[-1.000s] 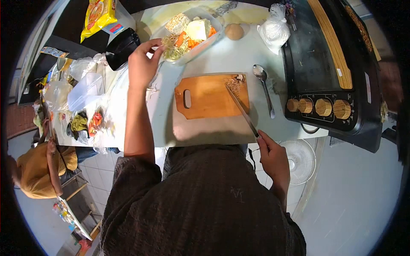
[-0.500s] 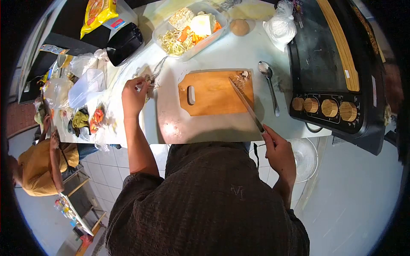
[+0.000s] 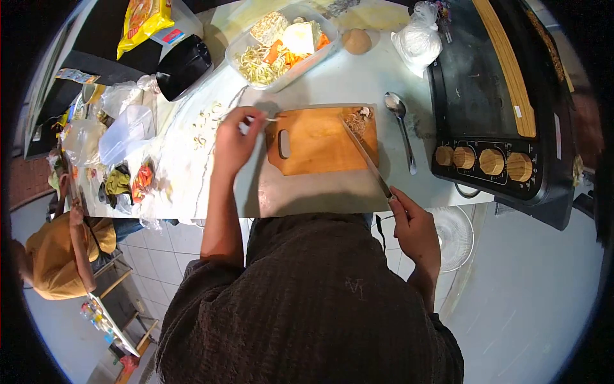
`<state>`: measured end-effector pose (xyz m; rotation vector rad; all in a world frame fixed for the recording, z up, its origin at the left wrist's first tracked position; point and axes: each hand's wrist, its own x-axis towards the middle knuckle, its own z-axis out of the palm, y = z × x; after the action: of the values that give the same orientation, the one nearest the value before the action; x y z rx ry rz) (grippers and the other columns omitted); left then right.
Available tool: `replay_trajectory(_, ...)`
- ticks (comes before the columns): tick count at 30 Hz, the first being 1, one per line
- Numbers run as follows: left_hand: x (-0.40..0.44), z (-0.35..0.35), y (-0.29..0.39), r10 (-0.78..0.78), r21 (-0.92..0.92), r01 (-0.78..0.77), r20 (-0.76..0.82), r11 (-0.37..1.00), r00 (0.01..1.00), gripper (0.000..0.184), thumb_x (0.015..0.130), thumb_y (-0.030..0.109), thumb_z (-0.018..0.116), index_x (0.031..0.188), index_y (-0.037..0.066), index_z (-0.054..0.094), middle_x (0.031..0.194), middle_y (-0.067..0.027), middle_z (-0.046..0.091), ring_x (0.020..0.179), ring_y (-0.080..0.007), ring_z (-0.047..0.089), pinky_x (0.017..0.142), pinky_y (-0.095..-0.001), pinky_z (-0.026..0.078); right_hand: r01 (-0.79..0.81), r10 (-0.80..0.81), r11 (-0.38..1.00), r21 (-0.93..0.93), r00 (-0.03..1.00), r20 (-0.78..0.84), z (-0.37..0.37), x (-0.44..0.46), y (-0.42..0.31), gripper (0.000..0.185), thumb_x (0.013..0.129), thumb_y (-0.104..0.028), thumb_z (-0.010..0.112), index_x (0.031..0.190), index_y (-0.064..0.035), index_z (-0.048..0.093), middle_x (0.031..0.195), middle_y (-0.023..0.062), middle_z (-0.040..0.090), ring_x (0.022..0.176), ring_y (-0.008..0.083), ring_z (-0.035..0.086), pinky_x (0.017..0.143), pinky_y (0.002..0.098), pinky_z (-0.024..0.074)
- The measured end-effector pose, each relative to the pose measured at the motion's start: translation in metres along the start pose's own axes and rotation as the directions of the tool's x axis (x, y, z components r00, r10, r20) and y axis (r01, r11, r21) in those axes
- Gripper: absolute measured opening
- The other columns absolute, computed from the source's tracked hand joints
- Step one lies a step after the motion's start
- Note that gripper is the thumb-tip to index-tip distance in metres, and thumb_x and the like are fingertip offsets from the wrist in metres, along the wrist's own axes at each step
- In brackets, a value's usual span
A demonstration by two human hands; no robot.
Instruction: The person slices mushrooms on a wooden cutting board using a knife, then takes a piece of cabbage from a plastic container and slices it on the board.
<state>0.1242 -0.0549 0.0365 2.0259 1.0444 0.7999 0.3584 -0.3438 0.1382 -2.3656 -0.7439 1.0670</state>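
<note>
My left hand (image 3: 235,144) pinches a thin whitish piece (image 3: 272,119) between thumb and fingertips, over the handle end of the wooden cutting board (image 3: 313,144). What the piece is, I cannot make out. In my right hand (image 3: 414,224) is a kitchen knife (image 3: 368,157), its blade slanting across the right part of the board. Beside the knife tip lies a small heap of brownish shreds (image 3: 356,125), with a pale bit (image 3: 365,112) at the board's far right corner. Small yellowish scraps (image 3: 208,121) are scattered on the counter left of my left hand.
Beyond the board stands a clear container (image 3: 281,77) of sprouts, carrot and tofu-like blocks, beside an egg (image 3: 356,41). A spoon (image 3: 401,121), a bag of white powder (image 3: 417,41) and a black griddle (image 3: 476,89) are right. A person (image 3: 61,253) sits at far left.
My left hand has moved right, from over the scraps on the counter to the board's left end, carrying the thin piece. The right hand and knife have barely moved.
</note>
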Motion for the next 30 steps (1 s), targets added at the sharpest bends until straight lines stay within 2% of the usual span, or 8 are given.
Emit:
replay_trajectory(4,-0.007,0.05,0.027,0.003,-0.061,0.001,0.07,0.998,0.998,0.011,0.091,0.012,0.07,0.093,0.002,0.067,0.086,-0.0136,0.063,0.072,-0.0275,0.064,0.066,-0.0373,0.052,-0.01,0.01,1.0,0.014,1.0,0.009,0.003,-0.003,-0.004,0.039,0.103,-0.03,0.059,0.136,-0.0102,0.064,0.06,0.0003,0.055,0.053,0.0069,0.051,0.055,0.0264,0.0435)
replay_trajectory(7,-0.011,0.073,0.04,0.072,0.044,-0.079,0.138,0.996,0.988,0.009,0.086,0.01,0.07,0.091,0.004,0.067,0.088,-0.0147,0.064,0.08,-0.035,0.064,0.07,-0.0436,0.052,0.007,-0.007,0.997,0.071,1.0,0.008,0.007,-0.004,-0.006,0.039,0.103,-0.03,0.059,0.137,-0.0102,0.064,0.06,0.0003,0.054,0.053,0.0066,0.05,0.055,0.0265,0.0429)
replay_trajectory(8,-0.011,0.079,0.04,0.074,0.041,-0.08,0.14,0.996,0.987,0.009,0.086,0.01,0.07,0.091,0.004,0.067,0.088,-0.0147,0.064,0.08,-0.035,0.064,0.07,-0.0436,0.052,-0.002,0.001,0.999,0.054,1.0,0.02,0.007,-0.005,-0.007,0.039,0.103,-0.03,0.059,0.137,-0.0103,0.064,0.06,0.0002,0.054,0.053,0.0063,0.049,0.055,0.0263,0.0423)
replay_trajectory(10,-0.013,0.086,0.038,0.178,0.152,-0.192,0.099,0.97,0.979,0.009,0.084,0.011,0.071,0.089,0.005,0.067,0.088,-0.0133,0.065,0.083,-0.0355,0.064,0.075,-0.0453,0.052,-0.012,0.011,0.999,0.037,0.999,0.032,0.007,-0.005,-0.008,0.039,0.103,-0.03,0.059,0.137,-0.0103,0.064,0.059,0.0002,0.053,0.054,0.0061,0.048,0.055,0.0261,0.0417)
replay_trajectory(20,-0.014,0.087,0.042,0.138,0.181,-0.153,0.093,0.972,0.986,0.008,0.084,0.013,0.071,0.086,0.006,0.067,0.089,-0.0124,0.066,0.087,-0.0354,0.064,0.078,-0.0457,0.052,-0.015,0.015,1.0,0.005,0.999,0.049,0.01,-0.007,-0.007,0.039,0.104,-0.03,0.058,0.138,-0.0114,0.063,0.059,0.002,0.055,0.056,0.0062,0.049,0.057,0.0274,0.0423)
replay_trajectory(23,-0.014,0.086,0.042,0.118,0.153,-0.135,0.114,0.979,0.986,0.013,0.09,0.018,0.07,0.09,0.005,0.068,0.093,-0.0164,0.067,0.089,-0.0391,0.063,0.079,-0.0472,0.051,-0.018,0.019,1.0,-0.012,0.998,0.062,0.009,-0.008,-0.007,0.04,0.104,-0.031,0.057,0.138,-0.0116,0.063,0.061,0.0033,0.057,0.056,0.0073,0.051,0.058,0.0282,0.0438)
replay_trajectory(25,-0.014,0.087,0.042,0.121,0.165,-0.135,0.091,0.977,0.988,0.008,0.085,0.013,0.072,0.086,0.007,0.067,0.09,-0.012,0.066,0.087,-0.0351,0.064,0.079,-0.0451,0.051,-0.029,0.031,0.999,-0.023,0.997,0.074,0.009,-0.008,-0.007,0.04,0.104,-0.032,0.057,0.137,-0.0114,0.063,0.061,0.0041,0.058,0.056,0.0082,0.052,0.059,0.0287,0.0447)
replay_trajectory(30,-0.014,0.087,0.042,0.14,0.165,-0.152,0.08,0.975,0.987,0.009,0.085,0.013,0.072,0.086,0.007,0.067,0.09,-0.0119,0.067,0.087,-0.035,0.064,0.079,-0.0449,0.052,0.052,-0.052,0.998,-0.02,0.998,0.026,0.014,-0.006,-0.001,0.04,0.104,-0.032,0.057,0.137,-0.0109,0.063,0.062,0.0054,0.059,0.056,0.0099,0.054,0.06,0.0297,0.0458)
